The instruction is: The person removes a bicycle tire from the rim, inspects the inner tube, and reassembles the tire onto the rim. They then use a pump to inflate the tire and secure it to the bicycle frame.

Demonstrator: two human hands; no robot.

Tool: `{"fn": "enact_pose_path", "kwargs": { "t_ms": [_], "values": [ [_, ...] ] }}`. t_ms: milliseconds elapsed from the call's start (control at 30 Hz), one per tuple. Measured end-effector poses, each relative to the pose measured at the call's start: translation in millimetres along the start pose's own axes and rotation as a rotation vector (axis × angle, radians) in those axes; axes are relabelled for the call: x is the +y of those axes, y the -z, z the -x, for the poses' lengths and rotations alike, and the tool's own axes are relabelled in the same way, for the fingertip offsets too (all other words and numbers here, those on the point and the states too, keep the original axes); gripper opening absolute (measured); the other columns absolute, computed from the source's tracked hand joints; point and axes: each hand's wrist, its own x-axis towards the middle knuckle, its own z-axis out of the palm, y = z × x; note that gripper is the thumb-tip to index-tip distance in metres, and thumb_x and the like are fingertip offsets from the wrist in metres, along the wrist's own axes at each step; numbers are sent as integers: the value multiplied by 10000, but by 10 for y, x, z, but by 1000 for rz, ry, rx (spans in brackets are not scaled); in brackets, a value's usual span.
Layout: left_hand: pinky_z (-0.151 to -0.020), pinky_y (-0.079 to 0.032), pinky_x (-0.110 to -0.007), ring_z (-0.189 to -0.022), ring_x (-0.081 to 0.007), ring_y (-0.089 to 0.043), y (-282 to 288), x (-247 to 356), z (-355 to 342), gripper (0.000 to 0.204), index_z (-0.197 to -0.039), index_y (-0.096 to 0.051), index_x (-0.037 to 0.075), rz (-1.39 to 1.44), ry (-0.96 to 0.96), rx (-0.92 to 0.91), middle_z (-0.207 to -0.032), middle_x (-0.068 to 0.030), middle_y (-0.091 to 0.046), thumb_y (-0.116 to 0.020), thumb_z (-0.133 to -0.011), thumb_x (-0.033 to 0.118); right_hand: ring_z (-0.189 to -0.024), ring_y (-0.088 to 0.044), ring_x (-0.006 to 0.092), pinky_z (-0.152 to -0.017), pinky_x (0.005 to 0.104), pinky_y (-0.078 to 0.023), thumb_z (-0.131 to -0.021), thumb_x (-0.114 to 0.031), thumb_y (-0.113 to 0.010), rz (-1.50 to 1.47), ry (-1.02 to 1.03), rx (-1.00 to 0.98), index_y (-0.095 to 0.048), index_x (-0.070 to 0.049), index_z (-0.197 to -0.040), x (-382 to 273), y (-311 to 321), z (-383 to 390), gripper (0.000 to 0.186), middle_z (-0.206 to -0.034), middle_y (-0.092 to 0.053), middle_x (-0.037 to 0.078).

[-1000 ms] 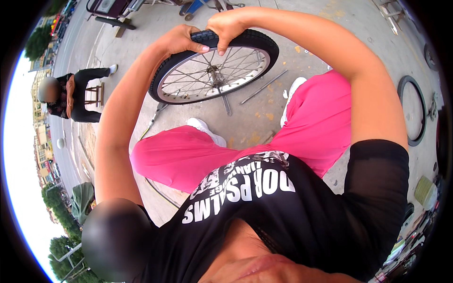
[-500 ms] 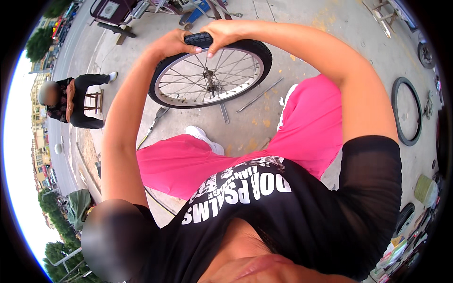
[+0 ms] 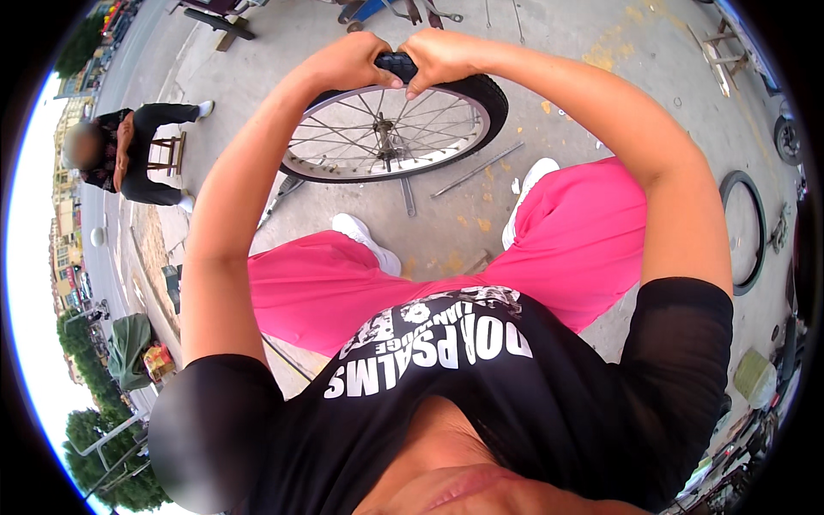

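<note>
Both left hand [image 3: 350,62] and right hand [image 3: 444,58] hold the bicycle tire [image 3: 497,107], scooted rightward along it now, likely working a new spot.

Matt, rough-treaded rubber tyre [image 3: 496,105], smooth metal rim [image 3: 435,160], dull metal hub [image 3: 384,127], concrete ground [image 3: 455,219]

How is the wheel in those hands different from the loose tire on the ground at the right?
The wheel has a spoked middle; the loose tire is just an open ring. The left hand and right hand hold the wheel; the loose tire lies on the ground. Both are round with dark outer edges.
</note>
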Motion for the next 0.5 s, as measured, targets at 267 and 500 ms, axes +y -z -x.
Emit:
{"fn": "enact_pose_path", "kwargs": {
  "t_ms": [267, 500],
  "values": [
    [-631, -442, -355, -641, -239, -593, 30, -72, -116, 371, -836, -652, -36, 133, 4, -89, -692, -154, -634, -768, -675, 278, -670, -626, 228, -612, 349, -479, -620, -432, -807, -156, -34, -168, -640, -22, -911, 82, 89, -32, 530, -721, -649, 106],
    [-667, -482, -400, -725, -306, -628, -194, -95, 281, 446, -1029, -556, 79, -407, -160, 476, -744, -127, -624, -753, -672, 259, -901, -612, 232, -792, 340, -471, -674, -452, -767, -152, 4, 104, -552, 28, -1135, 102, -98, 78, 700, -989, -635, 165]
  ]
}}
